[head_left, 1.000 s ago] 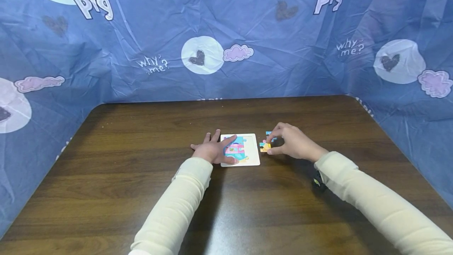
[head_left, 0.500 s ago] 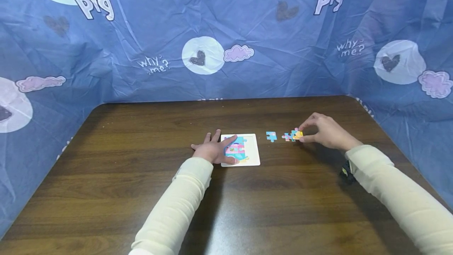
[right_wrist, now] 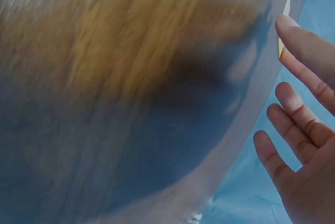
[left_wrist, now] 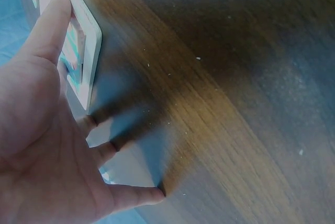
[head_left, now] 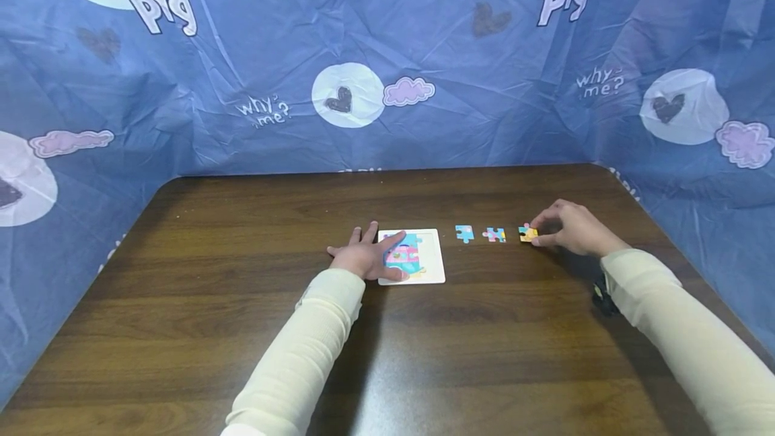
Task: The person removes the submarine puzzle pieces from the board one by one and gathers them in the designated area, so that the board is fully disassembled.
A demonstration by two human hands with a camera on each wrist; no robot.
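Note:
On the table lies a white square puzzle tray [head_left: 432, 268], its left part filled with a pink and blue picture. My left hand [head_left: 357, 260] rests on its left side with fingers spread, thumb and index finger lying over the picture; the left wrist view has this hand [left_wrist: 47, 135] too. Farther right, my right hand [head_left: 575, 229] pinches a yellow puzzle piece [head_left: 525, 233] by its right edge, between thumb and index finger. Two loose pieces lie between tray and right hand: a blue puzzle piece [head_left: 464, 233] and a pink and blue puzzle piece [head_left: 494, 235].
The brown wooden table [head_left: 242, 328] extends on all sides of the tray and pieces. Behind it and along its sides hangs a blue printed cloth [head_left: 254, 39]. A dark strap [head_left: 604, 296] shows at the right wrist.
My right hand has moved right with the yellow piece, past the pink and blue one, now apart from it. The blue and pink pieces are uncovered. My left hand has stayed put.

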